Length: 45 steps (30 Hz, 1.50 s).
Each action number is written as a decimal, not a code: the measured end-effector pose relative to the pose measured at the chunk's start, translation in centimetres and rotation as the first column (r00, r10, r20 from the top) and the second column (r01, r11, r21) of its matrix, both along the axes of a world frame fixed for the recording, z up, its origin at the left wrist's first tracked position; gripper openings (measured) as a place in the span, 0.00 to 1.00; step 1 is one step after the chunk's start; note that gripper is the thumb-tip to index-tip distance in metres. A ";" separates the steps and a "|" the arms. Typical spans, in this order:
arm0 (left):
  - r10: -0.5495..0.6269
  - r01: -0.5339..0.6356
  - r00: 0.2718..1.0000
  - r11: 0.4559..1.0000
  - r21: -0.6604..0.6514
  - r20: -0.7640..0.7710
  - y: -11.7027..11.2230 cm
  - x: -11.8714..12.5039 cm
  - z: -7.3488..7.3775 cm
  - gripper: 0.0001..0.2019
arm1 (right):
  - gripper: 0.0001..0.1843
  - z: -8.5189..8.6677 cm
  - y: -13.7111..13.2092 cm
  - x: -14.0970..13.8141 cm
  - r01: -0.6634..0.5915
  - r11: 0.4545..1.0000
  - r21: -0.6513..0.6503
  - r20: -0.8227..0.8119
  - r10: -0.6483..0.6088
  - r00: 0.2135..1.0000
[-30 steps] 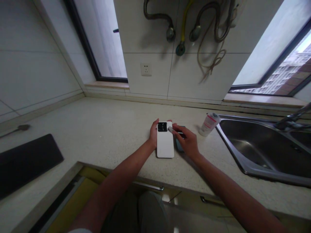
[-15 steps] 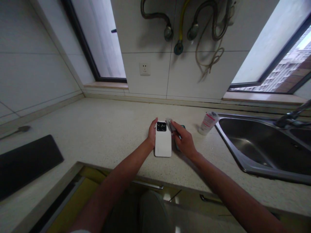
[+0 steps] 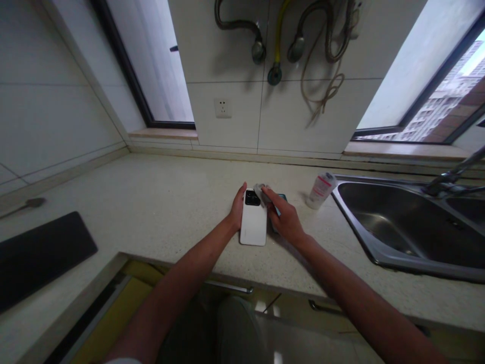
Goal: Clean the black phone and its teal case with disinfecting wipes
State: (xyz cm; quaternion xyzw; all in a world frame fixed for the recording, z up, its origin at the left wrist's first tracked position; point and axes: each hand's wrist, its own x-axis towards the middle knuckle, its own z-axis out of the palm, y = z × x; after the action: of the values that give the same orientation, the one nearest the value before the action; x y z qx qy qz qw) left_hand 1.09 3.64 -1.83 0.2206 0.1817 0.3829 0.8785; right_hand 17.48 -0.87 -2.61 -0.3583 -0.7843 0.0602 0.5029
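A white smartphone (image 3: 253, 225) is back side up at the counter's middle, its black camera block at the upper left. My left hand (image 3: 237, 208) grips the phone along its left edge, fingers mostly hidden beneath. My right hand (image 3: 285, 215) pinches a crumpled whitish wipe (image 3: 260, 190), which touches the phone's top right corner beside the camera block. Partly covered by my right hand is a flat teal-edged object (image 3: 282, 196) on the counter; its kind I cannot make out.
A clear plastic cup (image 3: 320, 190) with pink print stands tilted right of my hands, beside the steel sink (image 3: 364, 242). On the left lie a black flat panel (image 3: 45, 258) and a spatula-like tool (image 3: 35, 202). Hoses (image 3: 242, 24) hang on the wall behind the pale counter (image 3: 170, 202).
My right hand has shifted the wipe slightly left, from the phone's right edge onto its top corner by the cameras. My left hand keeps its hold; the view has turned slightly.
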 end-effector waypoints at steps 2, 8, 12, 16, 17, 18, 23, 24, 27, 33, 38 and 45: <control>0.006 -0.006 1.000 1.000 0.007 0.006 -0.1 0.1 0.0 0.29 | 0.36 0.0 0.0 0.1 -0.018 1.000 0.012 0.032 0.018 0.999; -0.008 0.009 0.999 1.000 -0.016 0.041 -0.5 0.6 0.4 0.29 | 0.34 0.2 0.0 0.1 -0.048 0.996 0.071 0.195 0.033 0.980; 0.003 -0.002 0.999 1.000 -0.030 0.038 -0.6 0.8 0.4 0.30 | 0.28 0.3 0.0 0.3 -0.046 0.993 0.108 0.269 0.015 0.963; 0.055 -0.055 0.998 0.999 0.003 0.023 -0.8 0.9 0.6 0.31 | 0.27 0.3 -0.4 0.0 -0.136 0.981 0.137 0.322 0.086 0.943; 0.073 -0.073 0.997 0.997 0.012 0.013 -0.9 0.9 0.8 0.32 | 0.27 0.3 -0.6 -0.2 -0.168 0.976 0.135 0.346 0.113 0.931; 0.090 -0.090 0.996 0.996 0.020 -0.001 -1.0 0.9 0.9 0.32 | 0.27 0.4 -0.7 -0.5 -0.197 0.971 0.133 0.369 0.136 0.919; 0.120 -0.116 0.990 0.992 0.051 -0.080 -1.1 0.6 1.4 0.33 | 0.25 0.7 -1.5 -1.2 -0.278 0.952 0.129 0.437 0.198 0.878; 0.130 -0.125 0.988 0.990 0.059 -0.087 -1.1 0.5 1.5 0.33 | 0.24 0.8 -1.5 -1.2 -0.299 0.945 0.130 0.436 0.216 0.874; 0.162 -0.155 0.982 0.985 0.073 -0.096 -0.9 0.4 1.5 0.34 | 0.20 0.9 -1.6 -1.1 -0.364 0.923 0.123 0.408 0.287 0.867; 0.215 -0.206 0.971 0.975 0.084 -0.107 -0.7 0.4 1.5 0.33 | 0.16 1.4 -1.6 -0.3 -0.353 0.930 0.107 0.346 0.298 0.890; 0.204 -0.192 0.973 0.975 0.108 -0.107 -0.6 -0.1 1.5 0.31 | 0.12 2.0 -1.2 1.0 -0.057 0.994 0.092 0.205 0.037 0.978; 0.196 -0.186 0.978 0.975 0.125 -0.070 -0.2 -1.2 1.5 0.29 | 0.16 2.3 -0.1 2.1 0.265 0.959 -0.103 -0.055 -0.271 0.961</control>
State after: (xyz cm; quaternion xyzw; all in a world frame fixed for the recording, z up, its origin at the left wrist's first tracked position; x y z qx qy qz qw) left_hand -0.15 3.47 -0.28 0.2688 0.2149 0.4664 0.8149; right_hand 19.59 -1.00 -0.28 -0.4823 -0.7070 0.0408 0.5156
